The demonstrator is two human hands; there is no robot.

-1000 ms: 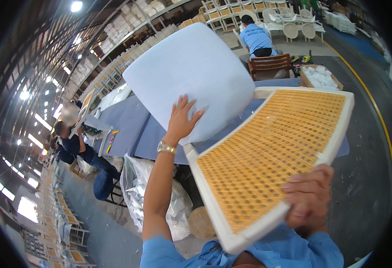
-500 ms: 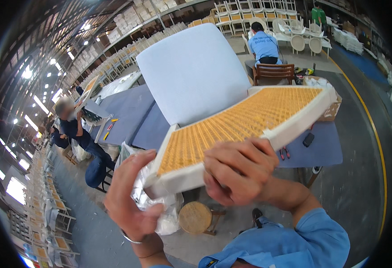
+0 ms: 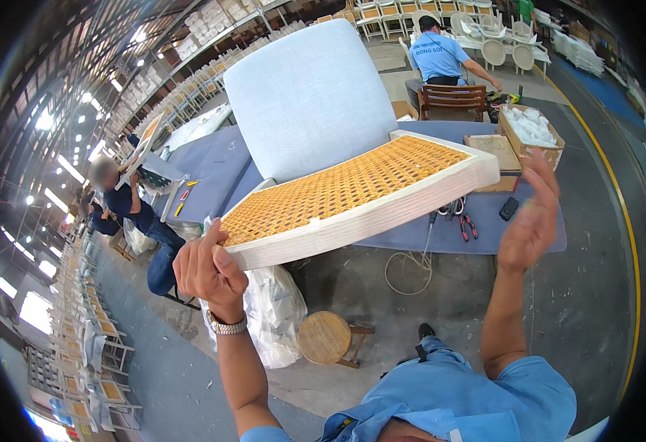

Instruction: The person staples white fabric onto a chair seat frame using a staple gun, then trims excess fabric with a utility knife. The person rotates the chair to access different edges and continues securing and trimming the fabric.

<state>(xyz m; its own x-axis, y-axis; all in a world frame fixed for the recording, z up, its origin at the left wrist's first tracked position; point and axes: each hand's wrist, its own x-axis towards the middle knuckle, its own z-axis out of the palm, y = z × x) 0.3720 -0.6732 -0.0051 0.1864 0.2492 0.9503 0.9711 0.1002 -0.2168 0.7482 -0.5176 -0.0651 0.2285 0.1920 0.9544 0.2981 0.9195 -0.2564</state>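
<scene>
A chair [image 3: 360,228] with a whitewashed wooden frame and a yellow woven cane back lies with its back toward me. Its pale, light-blue seat [image 3: 308,103] rises behind the cane. At the near left corner of the frame, my left hand [image 3: 211,269] grips the wood between thumb and fingers. My right hand [image 3: 529,221] is raised to the right, apart from the chair, its fingers stretched out and empty. Under the chair is a table covered in blue-grey [image 3: 544,236].
Red-handled pliers [image 3: 469,227], a cable [image 3: 409,291] and a black object [image 3: 509,208] are by the table's right part. A box of white packing [image 3: 533,129] stands behind. A round stool [image 3: 324,337] and plastic bags [image 3: 268,317] are below. Co-workers [image 3: 441,55] sit nearby.
My right hand has let go of the chair's frame and swung out to the right. My left hand has closed on the left corner. The chair back has dropped lower and tilted.
</scene>
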